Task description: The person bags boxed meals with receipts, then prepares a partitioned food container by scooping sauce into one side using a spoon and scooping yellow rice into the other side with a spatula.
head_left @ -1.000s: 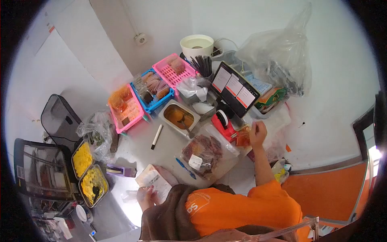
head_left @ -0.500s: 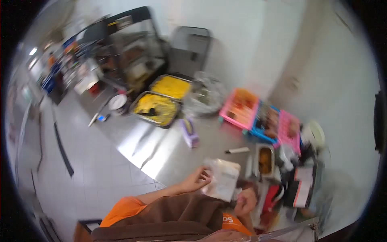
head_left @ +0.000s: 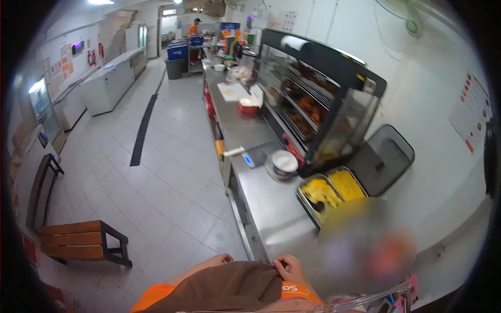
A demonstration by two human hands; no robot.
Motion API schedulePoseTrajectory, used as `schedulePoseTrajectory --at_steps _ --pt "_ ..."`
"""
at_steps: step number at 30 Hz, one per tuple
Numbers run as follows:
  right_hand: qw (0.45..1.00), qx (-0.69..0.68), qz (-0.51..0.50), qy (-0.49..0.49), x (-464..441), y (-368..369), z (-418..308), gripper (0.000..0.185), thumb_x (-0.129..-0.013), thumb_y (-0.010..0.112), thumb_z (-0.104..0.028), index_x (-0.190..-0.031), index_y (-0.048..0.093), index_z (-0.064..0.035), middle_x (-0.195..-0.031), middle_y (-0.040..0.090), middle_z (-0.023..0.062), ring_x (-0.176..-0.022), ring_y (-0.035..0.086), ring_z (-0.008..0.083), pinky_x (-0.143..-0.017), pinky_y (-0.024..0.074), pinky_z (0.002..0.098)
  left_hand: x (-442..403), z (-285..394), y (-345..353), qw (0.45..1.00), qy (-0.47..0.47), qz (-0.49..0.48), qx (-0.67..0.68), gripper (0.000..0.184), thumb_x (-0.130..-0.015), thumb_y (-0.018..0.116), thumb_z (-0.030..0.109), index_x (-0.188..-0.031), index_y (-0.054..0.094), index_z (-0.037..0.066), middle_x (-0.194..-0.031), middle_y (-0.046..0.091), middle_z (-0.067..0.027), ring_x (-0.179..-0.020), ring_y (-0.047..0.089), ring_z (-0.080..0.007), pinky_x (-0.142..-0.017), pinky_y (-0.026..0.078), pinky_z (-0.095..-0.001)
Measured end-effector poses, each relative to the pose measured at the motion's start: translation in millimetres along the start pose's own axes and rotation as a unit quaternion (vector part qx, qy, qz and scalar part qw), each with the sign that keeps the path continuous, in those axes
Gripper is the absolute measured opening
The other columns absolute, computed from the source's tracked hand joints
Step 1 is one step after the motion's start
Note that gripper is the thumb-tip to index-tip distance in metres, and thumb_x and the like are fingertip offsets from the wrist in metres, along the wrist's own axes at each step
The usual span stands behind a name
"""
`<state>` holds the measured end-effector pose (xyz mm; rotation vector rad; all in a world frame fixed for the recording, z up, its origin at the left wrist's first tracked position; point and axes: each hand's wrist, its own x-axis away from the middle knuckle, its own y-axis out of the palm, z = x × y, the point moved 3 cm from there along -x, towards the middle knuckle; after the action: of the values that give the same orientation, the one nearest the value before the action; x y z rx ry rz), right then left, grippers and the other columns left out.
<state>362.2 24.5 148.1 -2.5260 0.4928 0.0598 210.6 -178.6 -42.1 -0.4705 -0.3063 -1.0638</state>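
Note:
Both hands are close to my body, at the edge of the brown apron (head_left: 235, 284). My left hand (head_left: 221, 260) is at the apron's left edge with its fingers curled closed, and the apron partly hides it. My right hand (head_left: 290, 267) is closed with thumb and fingers bent against the apron's right edge, seeming to pinch the cloth. Ahead is the steel counter (head_left: 276, 214). On it, to the right, sit metal trays of yellow food (head_left: 321, 194), and behind them a digital scale (head_left: 253, 156) and a white tub (head_left: 284, 163).
A glass food warmer (head_left: 318, 99) stands on the counter. Farther along are a white cutting board (head_left: 233, 92) and a red container (head_left: 247, 106). A wooden bench (head_left: 78, 240) is on the left, chest freezers (head_left: 107, 86) beyond it. Another person (head_left: 194, 27) is far back. A blurred patch hides the counter's right part.
My view has swung left along the counter and room. My hands, earlier at a pale packet in clear plastic on the counter, are now at the apron. That packet is out of sight.

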Motion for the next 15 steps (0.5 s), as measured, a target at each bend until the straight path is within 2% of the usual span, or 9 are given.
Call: schedulePoseTrajectory --at_steps 5,9,11,13,15 --pt "0.988 0.026 -0.069 -0.135 -140.1 87.2 -49.1 0.015 -0.081 0.058 -0.016 -0.082 0.059 -0.0010 -0.074 0.056 0.0117 -0.065 0.056 0.0234 -0.059 0.0441 0.0307 -5.4 -59.3 -108.7 0.996 -0.071 0.024 0.054 0.043 -0.079 0.065 0.031 -0.107 0.052 0.002 -0.092 0.060 -0.0096 -0.086 0.056 -0.0161 -0.077 0.045 -0.0289" --pt "0.985 0.028 -0.091 -0.141 -229.4 118.6 -70.1 0.014 -0.081 0.058 -0.016 -0.082 0.059 -0.0021 -0.077 0.057 0.0112 -0.070 0.056 0.0246 -0.061 0.0449 0.0317 -36.6 -85.5 -186.7 0.991 -0.109 0.026 0.070 0.045 -0.079 0.064 0.031 -0.110 0.050 0.001 -0.095 0.059 -0.0099 -0.089 0.055 -0.0162 -0.079 0.044 -0.0289" --pt "0.989 0.054 -0.051 -0.129 -272.0 121.1 -53.2 0.013 -0.081 0.058 -0.015 -0.081 0.060 -0.0021 -0.075 0.057 0.0104 -0.067 0.056 0.0232 -0.060 0.0451 0.0307 -62.7 -100.4 -218.7 0.993 -0.104 0.029 0.055 0.046 -0.079 0.063 0.032 -0.111 0.050 0.001 -0.096 0.059 -0.0101 -0.090 0.055 -0.0162 -0.081 0.043 -0.0288" --pt "0.986 0.086 0.007 -0.145 -318.3 114.9 -32.0 0.012 -0.080 0.059 -0.013 -0.080 0.060 -0.0019 -0.073 0.057 0.0091 -0.063 0.056 0.0204 -0.056 0.0452 0.0287 -90.0 -108.7 -252.5 0.998 -0.057 0.024 0.007 0.050 -0.077 0.066 0.033 -0.111 0.050 0.000 -0.092 0.061 -0.0091 -0.085 0.057 -0.0151 -0.077 0.045 -0.0282" --pt "0.990 0.086 0.056 -0.098 -366.5 101.1 -14.4 0.012 -0.080 0.059 -0.013 -0.079 0.060 -0.0015 -0.072 0.057 0.0097 -0.061 0.055 0.0204 -0.055 0.0447 0.0289 -124.3 -108.9 -287.4 0.999 -0.006 0.022 -0.038 0.053 -0.075 0.068 0.034 -0.112 0.049 0.000 -0.087 0.063 -0.0082 -0.079 0.060 -0.0140 -0.073 0.047 -0.0276"
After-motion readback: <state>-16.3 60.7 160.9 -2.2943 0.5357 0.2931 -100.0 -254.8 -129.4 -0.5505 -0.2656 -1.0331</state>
